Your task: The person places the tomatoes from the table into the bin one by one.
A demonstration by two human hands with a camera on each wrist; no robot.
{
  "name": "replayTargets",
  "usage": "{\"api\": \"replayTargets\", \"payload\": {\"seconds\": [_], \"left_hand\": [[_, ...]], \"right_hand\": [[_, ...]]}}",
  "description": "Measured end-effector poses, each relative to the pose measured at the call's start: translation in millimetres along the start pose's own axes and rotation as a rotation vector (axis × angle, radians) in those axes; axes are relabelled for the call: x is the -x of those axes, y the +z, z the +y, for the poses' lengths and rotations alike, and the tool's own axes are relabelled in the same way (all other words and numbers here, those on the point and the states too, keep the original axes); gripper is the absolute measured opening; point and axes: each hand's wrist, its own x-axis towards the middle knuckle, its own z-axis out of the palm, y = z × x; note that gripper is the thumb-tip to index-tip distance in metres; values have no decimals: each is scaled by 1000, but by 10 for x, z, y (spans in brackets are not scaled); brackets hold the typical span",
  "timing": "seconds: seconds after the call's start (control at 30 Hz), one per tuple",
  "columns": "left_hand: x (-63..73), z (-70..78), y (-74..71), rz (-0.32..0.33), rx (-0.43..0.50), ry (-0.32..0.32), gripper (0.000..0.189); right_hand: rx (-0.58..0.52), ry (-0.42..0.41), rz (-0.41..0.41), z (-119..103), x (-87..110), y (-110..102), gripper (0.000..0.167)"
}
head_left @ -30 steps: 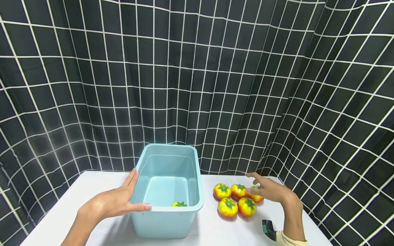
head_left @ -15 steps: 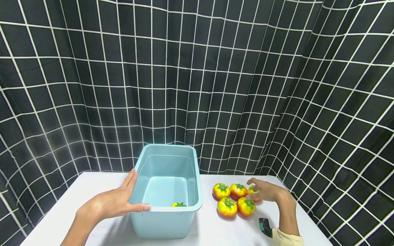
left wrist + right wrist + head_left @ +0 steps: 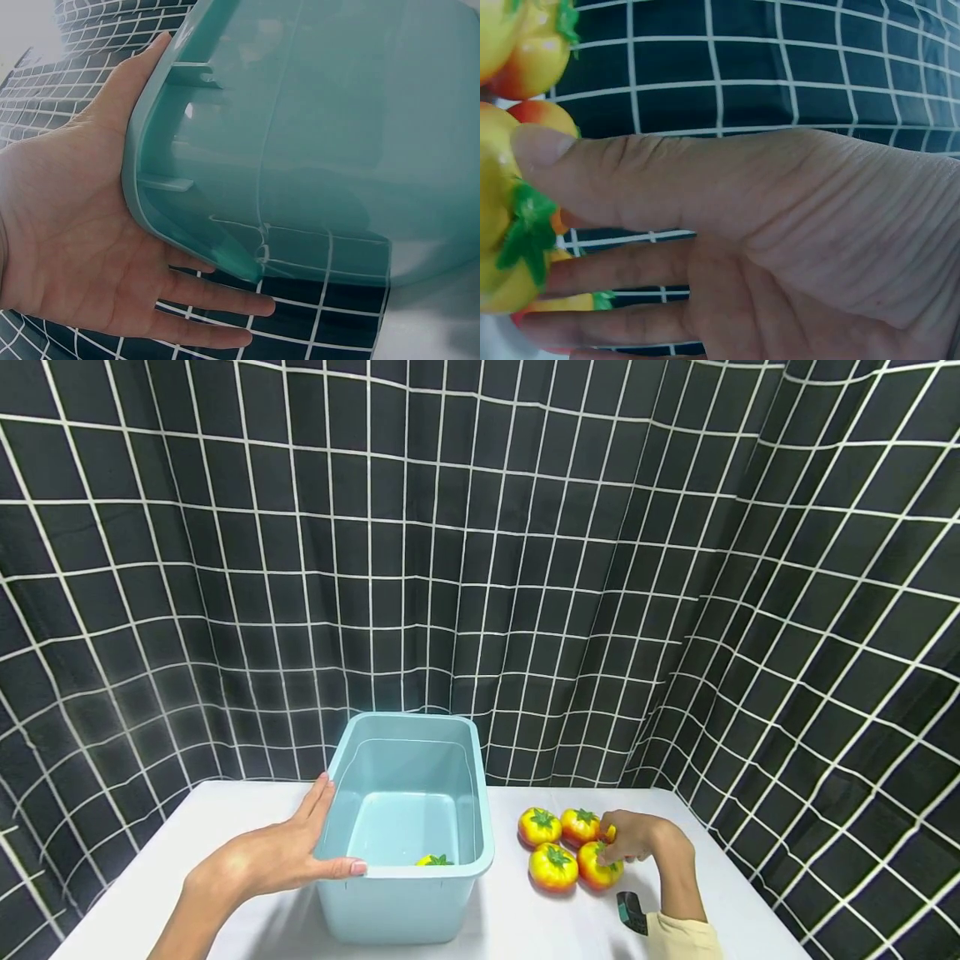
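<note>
A light blue plastic bin (image 3: 480,827) stands on the white table, with a yellow tomato (image 3: 433,861) partly visible inside. My left hand (image 3: 266,856) rests against the bin's near left corner. Its thumb lies along the near rim and its straight fingers along the left side. To the right, my right hand (image 3: 637,837) curls round the rightmost yellow-red tomato (image 3: 610,833), mostly hidden by the fingers. In the right wrist view the thumb touches a tomato (image 3: 499,240) with a green leafy top, and the fingers pass behind it.
Several other tomatoes cluster beside the hand: a front left one (image 3: 553,867), a front right one (image 3: 596,870), a back left one (image 3: 539,827) and a back middle one (image 3: 579,827). A black curtain with white grid lines (image 3: 465,568) surrounds the white table (image 3: 540,927).
My right hand has lowered onto the rightmost tomato, and its fingers have closed in round it. The left hand stays at the bin's corner.
</note>
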Motion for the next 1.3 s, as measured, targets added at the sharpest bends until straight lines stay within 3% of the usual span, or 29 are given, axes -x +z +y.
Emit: {"api": "replayTargets", "payload": {"seconds": [0.23, 0.5, 0.93, 1.3], "left_hand": [[-1, -10, 5, -4, 1, 4, 130], [-3, -9, -3, 1, -15, -1, 131], [5, -4, -5, -1, -10, 5, 130], [1, -4, -10, 2, -9, 6, 130]], "right_hand": [[0, 117, 24, -12, -35, 66, 54], [116, 110, 11, -23, -104, 87, 36], [58, 155, 29, -48, -76, 105, 42], [81, 65, 83, -141, 101, -8, 37]]}}
